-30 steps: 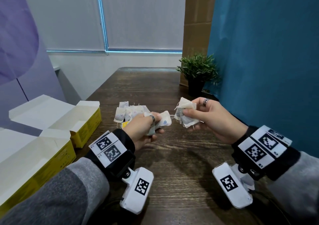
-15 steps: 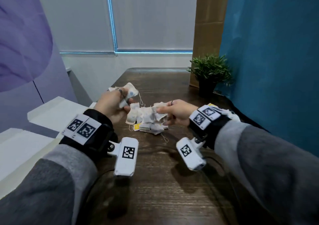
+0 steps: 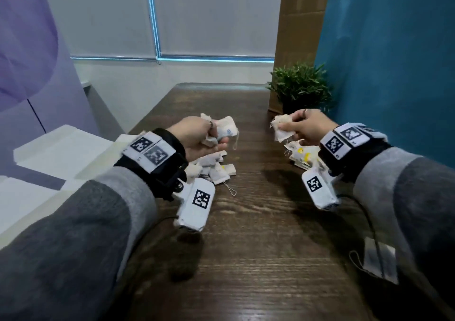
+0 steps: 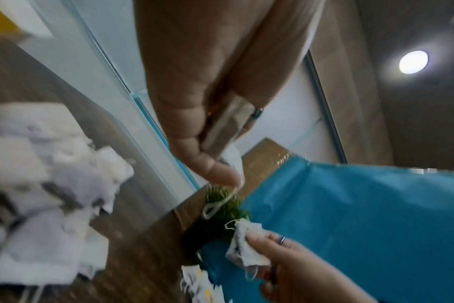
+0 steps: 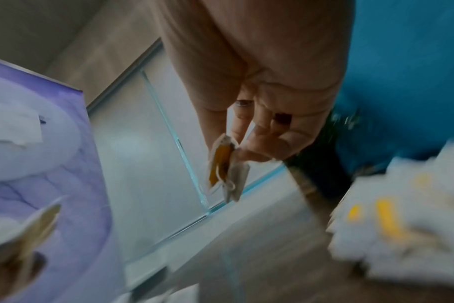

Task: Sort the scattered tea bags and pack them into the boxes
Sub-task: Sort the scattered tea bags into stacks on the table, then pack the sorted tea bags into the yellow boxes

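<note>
1. Small white paper tea bags in two loose piles on the dark wooden tabletop (image 3: pixel 258 222): left pile (image 3: pixel 216 170) under the left hand, right pile with yellow tags (image 3: pixel 301 154) under the right hand.
2. Bunch of white tea bags with a blue mark (image 3: pixel 225 131) held above the left pile, gripped by the left hand (image 3: pixel 197 140), fingers (image 3: pixel 214 130) curled round it; string loop dangling below.
3. Crumpled white tea bags (image 3: pixel 282 128) pinched in the right hand (image 3: pixel 309 126) between thumb and fingers (image 3: pixel 295 119), raised over the right pile.
4. Open yellow-and-white cardboard boxes (image 3: pixel 61 153) at the tabletop's left edge, flaps raised; contents hidden from the head view.
5. Left wrist view: thumb pressed on a flat bag (image 4: pixel 226 127), string hanging; right hand's bags (image 4: pixel 246 244) also seen, and a corner of a yellow box (image 4: pixel 0 22).
6. Right wrist view only: orange-yellow tag (image 5: pixel 219 162) on the pinched bag; yellow-tagged pile blurred at right.
7. Small green potted plant (image 3: pixel 300 87) at the far right of the tabletop, against the teal partition (image 3: pixel 394 62).
8. One more grey-white tea bag with string (image 3: pixel 379 261) lying near the right sleeve.
</note>
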The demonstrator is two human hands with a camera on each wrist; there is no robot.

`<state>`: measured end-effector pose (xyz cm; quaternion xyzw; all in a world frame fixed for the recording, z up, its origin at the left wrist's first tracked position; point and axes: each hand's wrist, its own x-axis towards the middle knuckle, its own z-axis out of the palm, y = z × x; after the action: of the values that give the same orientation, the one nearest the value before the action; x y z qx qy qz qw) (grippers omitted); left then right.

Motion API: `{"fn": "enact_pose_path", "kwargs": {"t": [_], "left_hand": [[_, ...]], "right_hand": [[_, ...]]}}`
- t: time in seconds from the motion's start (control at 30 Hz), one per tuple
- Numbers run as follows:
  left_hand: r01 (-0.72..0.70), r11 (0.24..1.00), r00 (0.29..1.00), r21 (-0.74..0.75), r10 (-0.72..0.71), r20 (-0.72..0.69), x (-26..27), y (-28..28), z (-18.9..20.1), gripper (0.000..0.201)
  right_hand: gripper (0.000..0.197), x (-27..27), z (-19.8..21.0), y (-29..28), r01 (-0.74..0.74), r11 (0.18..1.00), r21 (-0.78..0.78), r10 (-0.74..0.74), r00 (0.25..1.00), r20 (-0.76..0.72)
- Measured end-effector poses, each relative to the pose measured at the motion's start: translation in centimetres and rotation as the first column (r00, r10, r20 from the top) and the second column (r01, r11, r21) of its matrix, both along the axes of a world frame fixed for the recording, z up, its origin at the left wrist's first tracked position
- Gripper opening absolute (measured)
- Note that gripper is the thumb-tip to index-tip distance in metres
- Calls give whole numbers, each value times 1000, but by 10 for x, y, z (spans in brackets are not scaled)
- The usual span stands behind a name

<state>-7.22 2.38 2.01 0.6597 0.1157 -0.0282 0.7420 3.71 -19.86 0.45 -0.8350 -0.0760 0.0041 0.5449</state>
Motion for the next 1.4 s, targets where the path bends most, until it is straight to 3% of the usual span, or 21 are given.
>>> {"fn": "enact_pose_path", "kwargs": {"t": [0.07,0.13,0.23,0.27,0.33,0.43,0.53,0.6,0.67,0.73,0.8,0.93,1.07,1.13,1.17,1.23,1.33,1.4], "left_hand": [[191,977,981,91,-188,-38,15,-30,-3,36],[309,937,951,164,-300,-79,30,-58,-6,28],[325,887,946,329,-311,-95,55,-91,-9,13],[314,851,948,420,-306,-88,65,-100,-12,18],[265,766,956,586,-286,-58,82,-112,-19,33],[280,579,943,766,-313,-108,92,-122,-28,39],[324,355,924,877,-318,-213,95,-121,-37,51],[336,299,915,893,-328,-234,91,-121,-40,54],[329,283,915,901,-332,-230,84,-119,-42,56],[325,285,914,902,-341,-222,73,-117,-43,57],[327,270,910,905,-349,-225,62,-113,-43,52],[347,251,900,904,-358,-247,37,-98,-43,49],[392,281,893,876,-345,-289,16,-79,-44,46],[403,325,895,856,-335,-294,7,-68,-45,45],[403,342,896,849,-335,-290,3,-63,-45,44],[387,368,905,845,-328,-272,-4,-53,-44,42],[329,430,932,841,-288,-218,-11,-38,-44,38],[274,475,952,836,-256,-166,-13,-28,-43,36]], "right_hand": [[31,10,5,-35,121,988,-96,-114,991,75],[29,17,3,-63,200,956,-216,-191,980,62],[19,27,-12,-89,176,966,-190,-198,975,-104],[18,28,-17,-92,159,973,-169,-184,972,-149],[19,30,-24,-95,130,962,-240,-175,969,-173],[28,26,-22,-100,120,860,-495,-159,987,-36],[29,12,-15,-100,87,862,-499,-94,996,11],[24,-4,-11,-102,-36,872,-488,-12,995,-95],[15,-24,-11,-107,-249,799,-547,139,962,-234],[6,-45,-15,-114,-464,687,-560,268,877,-399],[22,-65,-20,-118,-617,554,-559,305,775,-553],[48,-95,-23,-118,-718,313,-621,231,692,-684],[40,-109,-21,-112,-707,153,-691,207,706,-677],[32,-112,-19,-109,-729,183,-660,247,683,-687],[30,-111,-18,-109,-745,244,-621,269,667,-695],[26,-107,-19,-107,-723,450,-525,324,679,-658],[22,-92,-20,-100,-489,817,-306,335,834,-439],[22,-77,-23,-94,-282,948,-149,226,923,-311]]}}
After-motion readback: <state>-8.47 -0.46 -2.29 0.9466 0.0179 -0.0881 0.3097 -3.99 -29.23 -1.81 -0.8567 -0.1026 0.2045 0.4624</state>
